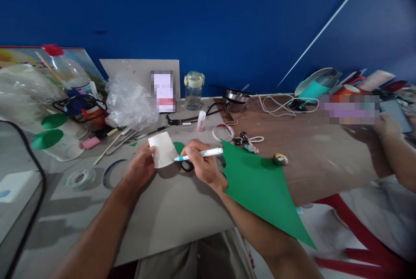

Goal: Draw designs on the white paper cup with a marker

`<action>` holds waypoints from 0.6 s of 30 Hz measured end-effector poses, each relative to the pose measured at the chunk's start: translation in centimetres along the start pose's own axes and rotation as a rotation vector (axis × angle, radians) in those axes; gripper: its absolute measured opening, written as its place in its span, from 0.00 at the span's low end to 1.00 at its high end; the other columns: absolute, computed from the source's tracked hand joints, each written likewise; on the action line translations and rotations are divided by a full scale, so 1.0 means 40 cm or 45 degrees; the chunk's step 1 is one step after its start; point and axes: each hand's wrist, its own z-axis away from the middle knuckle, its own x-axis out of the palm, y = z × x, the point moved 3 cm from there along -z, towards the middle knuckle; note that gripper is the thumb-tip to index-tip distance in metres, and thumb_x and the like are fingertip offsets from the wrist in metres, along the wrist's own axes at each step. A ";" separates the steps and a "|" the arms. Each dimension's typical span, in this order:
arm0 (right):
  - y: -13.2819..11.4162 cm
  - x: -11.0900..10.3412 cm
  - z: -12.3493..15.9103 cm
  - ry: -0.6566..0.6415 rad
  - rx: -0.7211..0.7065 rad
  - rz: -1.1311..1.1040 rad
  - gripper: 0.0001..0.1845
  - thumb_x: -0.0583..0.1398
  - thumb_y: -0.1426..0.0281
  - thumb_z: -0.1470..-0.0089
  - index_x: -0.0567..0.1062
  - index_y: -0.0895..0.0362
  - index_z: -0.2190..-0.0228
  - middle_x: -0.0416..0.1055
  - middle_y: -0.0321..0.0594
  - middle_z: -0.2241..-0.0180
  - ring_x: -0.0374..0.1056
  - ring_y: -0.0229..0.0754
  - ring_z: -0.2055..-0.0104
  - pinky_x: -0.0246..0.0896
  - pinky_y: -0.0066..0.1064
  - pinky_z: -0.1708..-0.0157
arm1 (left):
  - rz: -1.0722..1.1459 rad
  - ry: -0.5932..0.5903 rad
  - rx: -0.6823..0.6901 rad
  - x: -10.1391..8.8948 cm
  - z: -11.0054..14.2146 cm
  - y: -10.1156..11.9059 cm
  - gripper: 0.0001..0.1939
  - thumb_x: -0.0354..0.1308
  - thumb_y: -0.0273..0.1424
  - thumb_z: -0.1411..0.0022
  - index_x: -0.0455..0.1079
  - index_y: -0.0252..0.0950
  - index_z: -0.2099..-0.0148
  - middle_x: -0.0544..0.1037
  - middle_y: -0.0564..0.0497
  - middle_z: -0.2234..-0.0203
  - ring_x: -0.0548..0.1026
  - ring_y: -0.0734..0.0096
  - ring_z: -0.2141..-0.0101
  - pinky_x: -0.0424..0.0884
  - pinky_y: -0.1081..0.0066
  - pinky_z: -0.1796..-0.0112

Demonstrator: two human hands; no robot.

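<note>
Hands [205, 162] angle inward, steadying white cup [161, 150] and gripping marker [199, 154].

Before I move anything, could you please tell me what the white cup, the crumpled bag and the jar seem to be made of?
The white cup looks like smooth, matt paper: opaque, with pen lines on it. The crumpled bag seems thin, glossy plastic: see-through with bright creases. The jar's smooth, transparent body could be glass or hard plastic; I can't tell which.
</note>
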 end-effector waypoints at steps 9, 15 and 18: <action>0.016 0.003 0.003 0.067 0.016 -0.121 0.23 0.54 0.53 0.36 0.75 0.55 0.73 0.61 0.34 0.80 0.63 0.40 0.69 0.60 0.32 0.68 | -0.015 -0.067 -0.013 0.004 0.002 -0.002 0.24 0.69 0.35 0.51 0.77 0.34 0.50 0.84 0.44 0.60 0.81 0.49 0.56 0.78 0.61 0.56; 0.022 0.001 -0.005 0.099 0.007 -0.112 0.21 0.54 0.56 0.36 0.74 0.56 0.74 0.61 0.34 0.80 0.64 0.39 0.68 0.59 0.31 0.68 | -0.029 -0.049 -0.056 -0.013 -0.003 -0.007 0.24 0.68 0.36 0.50 0.78 0.33 0.50 0.85 0.44 0.63 0.81 0.49 0.59 0.78 0.62 0.61; 0.026 -0.001 -0.010 0.110 0.019 -0.125 0.21 0.54 0.56 0.36 0.74 0.56 0.74 0.61 0.33 0.80 0.63 0.38 0.70 0.59 0.31 0.68 | -0.024 -0.085 -0.083 -0.018 -0.004 -0.005 0.25 0.69 0.39 0.51 0.78 0.33 0.51 0.85 0.43 0.62 0.81 0.47 0.58 0.78 0.62 0.62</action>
